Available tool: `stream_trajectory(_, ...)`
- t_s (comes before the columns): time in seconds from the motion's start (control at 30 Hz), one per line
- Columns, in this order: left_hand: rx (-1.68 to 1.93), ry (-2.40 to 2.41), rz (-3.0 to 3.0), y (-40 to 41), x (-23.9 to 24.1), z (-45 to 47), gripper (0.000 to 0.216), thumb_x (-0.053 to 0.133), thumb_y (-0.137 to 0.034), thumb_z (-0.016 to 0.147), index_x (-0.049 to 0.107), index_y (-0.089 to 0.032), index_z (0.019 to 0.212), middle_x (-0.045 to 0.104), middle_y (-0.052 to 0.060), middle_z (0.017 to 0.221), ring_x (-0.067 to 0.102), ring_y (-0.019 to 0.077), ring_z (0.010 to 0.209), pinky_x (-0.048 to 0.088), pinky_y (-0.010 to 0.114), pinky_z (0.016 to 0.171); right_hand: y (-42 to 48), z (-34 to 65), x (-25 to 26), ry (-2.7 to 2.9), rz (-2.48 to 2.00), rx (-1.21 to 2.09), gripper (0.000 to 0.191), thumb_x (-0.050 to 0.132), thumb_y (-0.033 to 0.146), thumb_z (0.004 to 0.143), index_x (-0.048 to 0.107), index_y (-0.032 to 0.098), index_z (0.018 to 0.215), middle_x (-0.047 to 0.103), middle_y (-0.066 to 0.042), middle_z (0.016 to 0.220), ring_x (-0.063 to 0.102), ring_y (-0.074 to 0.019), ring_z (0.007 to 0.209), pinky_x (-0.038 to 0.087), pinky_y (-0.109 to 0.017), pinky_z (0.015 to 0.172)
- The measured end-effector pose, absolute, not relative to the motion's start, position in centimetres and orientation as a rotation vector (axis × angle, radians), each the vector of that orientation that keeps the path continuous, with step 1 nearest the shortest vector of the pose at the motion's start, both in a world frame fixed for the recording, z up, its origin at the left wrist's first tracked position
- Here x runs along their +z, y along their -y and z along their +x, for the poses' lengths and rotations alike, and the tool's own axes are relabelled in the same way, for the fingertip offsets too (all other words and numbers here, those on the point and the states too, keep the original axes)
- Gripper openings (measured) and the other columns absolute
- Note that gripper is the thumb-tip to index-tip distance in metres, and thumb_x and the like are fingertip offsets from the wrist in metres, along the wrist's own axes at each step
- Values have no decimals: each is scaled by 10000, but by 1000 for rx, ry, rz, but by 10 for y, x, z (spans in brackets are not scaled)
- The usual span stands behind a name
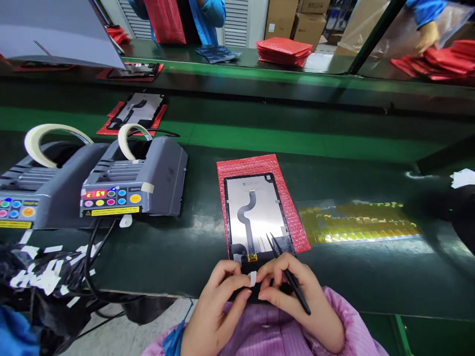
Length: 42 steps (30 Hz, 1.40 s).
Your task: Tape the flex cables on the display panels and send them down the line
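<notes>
A screen panel (pixel 265 217) with a silvery back, black border and grey flex cable (pixel 249 225) lies on a red bubble-wrap bag (pixel 287 207) in front of me. Over its near edge both hands come together at a small white piece of tape (pixel 253 278). My left hand (pixel 218 301) is closed, its fingertips at the tape's left side. On the other side, my right hand (pixel 293 289) touches the tape with a fingertip while black tweezers (pixel 293 284) rest in its grip, tips pointing away over the panel. My fingers hide the panel's near end.
Two grey tape dispensers (pixel 174 178) stand at the left. A sheet of amber tape pieces (pixel 359 222) lies to the right. Another panel (pixel 139 111) sits on the conveyor beyond. Red bags (pixel 284 52) are stacked on the far ledge, with co-workers behind. White scraps (pixel 48 277) cling lower left.
</notes>
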<state>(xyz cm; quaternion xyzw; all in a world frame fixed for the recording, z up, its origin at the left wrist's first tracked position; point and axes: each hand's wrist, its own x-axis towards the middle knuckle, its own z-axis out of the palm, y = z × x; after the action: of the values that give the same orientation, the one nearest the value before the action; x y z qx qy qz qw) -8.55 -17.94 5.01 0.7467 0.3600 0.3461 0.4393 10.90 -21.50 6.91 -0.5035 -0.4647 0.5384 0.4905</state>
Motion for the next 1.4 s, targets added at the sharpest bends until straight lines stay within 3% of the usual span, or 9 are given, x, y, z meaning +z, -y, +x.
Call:
stream_trajectory(0.3,859,-881,1822,180,40,-85,477,473,-50,946,685,-365,1235,583,57,1035,633,182,921,523,267,796,210,98,55,917,-1123,1307,467,838,298,832,381,245,749,723,-3,798,545,-118,615,447,-253,588)
stream_trajectory(0.4,829,-879,1500,179,37,-82,407,470,-128,982,737,-362,1181,590,67,1036,624,194,920,514,299,802,213,97,50,934,-1035,1233,470,812,283,864,360,251,741,719,-1,783,533,-130,610,442,-270,583)
stream_trajectory(0.57,896,-938,676,163,37,-89,299,681,-263,872,750,-262,1163,637,76,959,567,158,721,457,283,631,203,115,58,961,-1029,1122,449,796,297,884,359,269,784,704,11,735,653,-223,864,523,-415,836)
stream_trajectory(0.63,1018,-1008,603,155,38,-95,258,743,-265,820,756,-251,1077,654,67,949,564,162,731,454,286,642,187,124,62,937,-1091,1204,461,808,315,868,353,271,805,705,9,794,679,-214,874,551,-396,818)
stream_trajectory(0.73,1084,-1061,786,147,39,-105,150,722,-317,864,746,-246,995,657,48,876,564,180,745,459,300,671,154,130,61,941,-1153,1371,514,845,354,808,339,266,817,687,23,863,670,-146,725,555,-301,683)
stream_trajectory(0.87,1095,-1154,1252,143,39,-109,157,608,-302,953,753,-246,937,657,54,908,575,195,774,466,306,714,116,123,45,960,-1179,1515,565,887,379,724,345,254,819,659,46,886,651,-93,632,545,-253,624)
stream_trajectory(1.03,971,-1104,1851,131,38,-105,335,488,-155,937,767,-299,1052,686,79,1034,630,257,969,486,363,843,93,113,33,1034,-1241,1482,566,885,402,702,351,253,821,639,50,842,658,-114,674,511,-206,530)
stream_trajectory(1.17,793,-1136,2208,120,28,-97,463,482,-86,875,733,-327,1180,675,94,1203,534,334,1170,435,495,959,88,112,32,1077,-1270,1430,511,848,388,738,363,254,829,648,28,870,678,-142,725,496,-194,487)
stream_trajectory(1.4,598,-1246,2491,114,17,-83,448,460,-77,916,685,-288,1241,579,128,1403,428,373,1276,437,542,936,86,109,29,1045,-1280,1383,447,799,315,778,361,258,838,652,34,863,688,-140,711,501,-183,459)
